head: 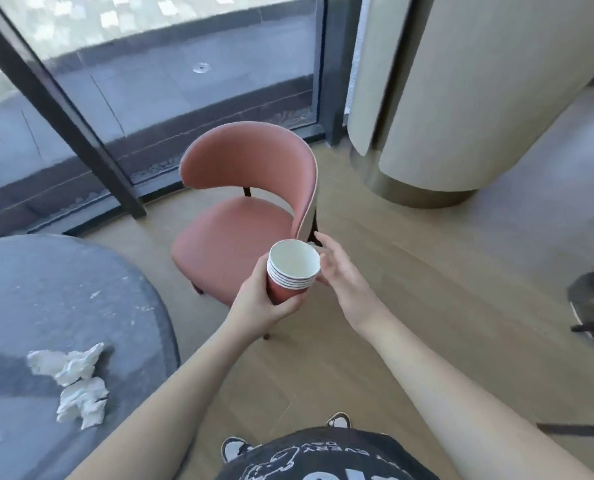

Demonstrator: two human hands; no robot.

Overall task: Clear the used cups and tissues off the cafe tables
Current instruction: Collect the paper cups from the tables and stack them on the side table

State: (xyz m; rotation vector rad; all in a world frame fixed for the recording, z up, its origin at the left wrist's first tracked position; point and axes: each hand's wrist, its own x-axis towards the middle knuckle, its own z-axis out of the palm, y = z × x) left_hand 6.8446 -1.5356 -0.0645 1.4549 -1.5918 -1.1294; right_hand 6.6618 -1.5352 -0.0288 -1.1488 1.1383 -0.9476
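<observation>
Your left hand (257, 303) gripped the stack of red paper cups (290, 270) over the floor. Your right hand (340, 268), fingers relaxed, touched its rim. Two crumpled tissues (72, 382) lay on the grey surface (46, 289).

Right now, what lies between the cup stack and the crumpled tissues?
In the head view, only the left hand gripping the cup stack, bare wooden floor and grey table before the tissues.

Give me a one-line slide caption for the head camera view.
Left hand grips stacked paper cups, right hand open beside them; crumpled tissues remain on the grey table.
</observation>
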